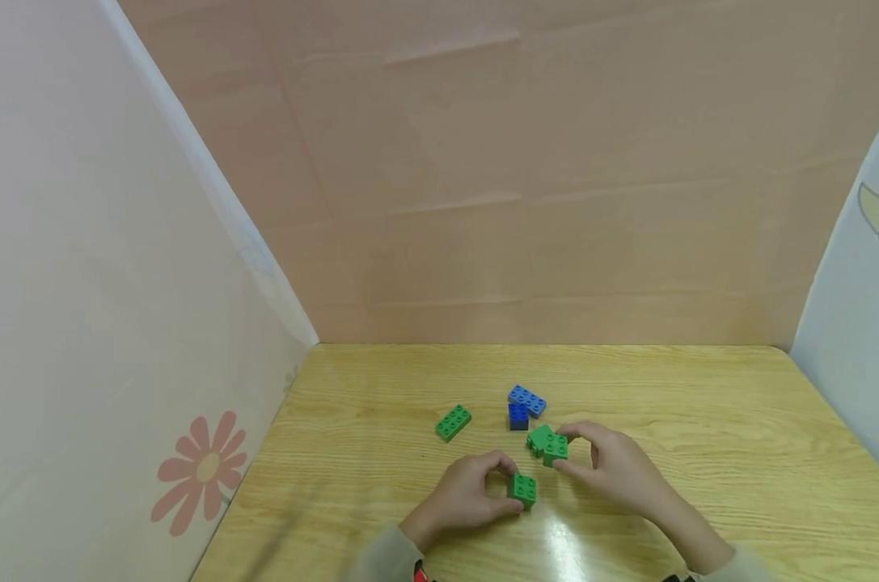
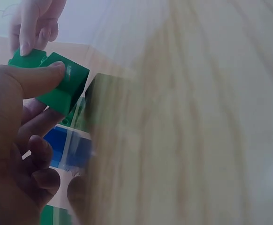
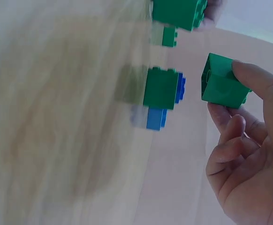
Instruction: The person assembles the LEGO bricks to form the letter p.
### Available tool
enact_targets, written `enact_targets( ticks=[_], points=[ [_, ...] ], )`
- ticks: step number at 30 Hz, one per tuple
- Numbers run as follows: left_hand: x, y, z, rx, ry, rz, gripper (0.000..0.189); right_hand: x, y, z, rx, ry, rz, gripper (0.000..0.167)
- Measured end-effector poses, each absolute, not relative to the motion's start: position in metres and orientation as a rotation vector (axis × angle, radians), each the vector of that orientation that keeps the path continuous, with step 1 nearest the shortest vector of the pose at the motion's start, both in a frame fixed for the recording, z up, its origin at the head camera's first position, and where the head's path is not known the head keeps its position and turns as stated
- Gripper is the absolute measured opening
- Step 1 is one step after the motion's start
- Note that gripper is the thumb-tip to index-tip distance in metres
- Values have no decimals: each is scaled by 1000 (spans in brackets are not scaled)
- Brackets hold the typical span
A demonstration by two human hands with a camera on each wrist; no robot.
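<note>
My left hand (image 1: 471, 493) pinches a small square green block (image 1: 524, 490) between thumb and fingers, close over the table. To its right, my right hand (image 1: 617, 469) grips a second square green block (image 1: 555, 449) by its sides. That block's hollow underside partly shows in the right wrist view, where the block (image 3: 224, 80) is raised off the table. Just behind it a third green block (image 1: 538, 439) lies tipped on its side, its studs facing sideways. The two held blocks are a short way apart in the head view.
A long green block (image 1: 454, 422) lies behind the left hand. Farther back, a dark blue block (image 1: 518, 417) sits against a lighter blue long block (image 1: 530, 399). The wooden table (image 1: 381, 380) meets a pink back panel (image 1: 555, 242) and pale side panels.
</note>
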State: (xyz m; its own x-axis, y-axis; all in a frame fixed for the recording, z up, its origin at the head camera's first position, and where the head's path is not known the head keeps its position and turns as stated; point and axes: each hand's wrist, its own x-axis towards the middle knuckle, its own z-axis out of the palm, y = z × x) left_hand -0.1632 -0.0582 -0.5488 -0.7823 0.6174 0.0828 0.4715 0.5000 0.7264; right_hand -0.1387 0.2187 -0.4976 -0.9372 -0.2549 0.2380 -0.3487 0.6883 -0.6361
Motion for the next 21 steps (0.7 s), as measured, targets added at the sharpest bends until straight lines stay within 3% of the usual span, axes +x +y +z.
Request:
enact_targets(
  ticks=[21],
  points=[
    [-166, -54, -553, 960, 2624, 1118, 36, -127, 192, -512, 772, -2628, 1072, 39]
  ],
)
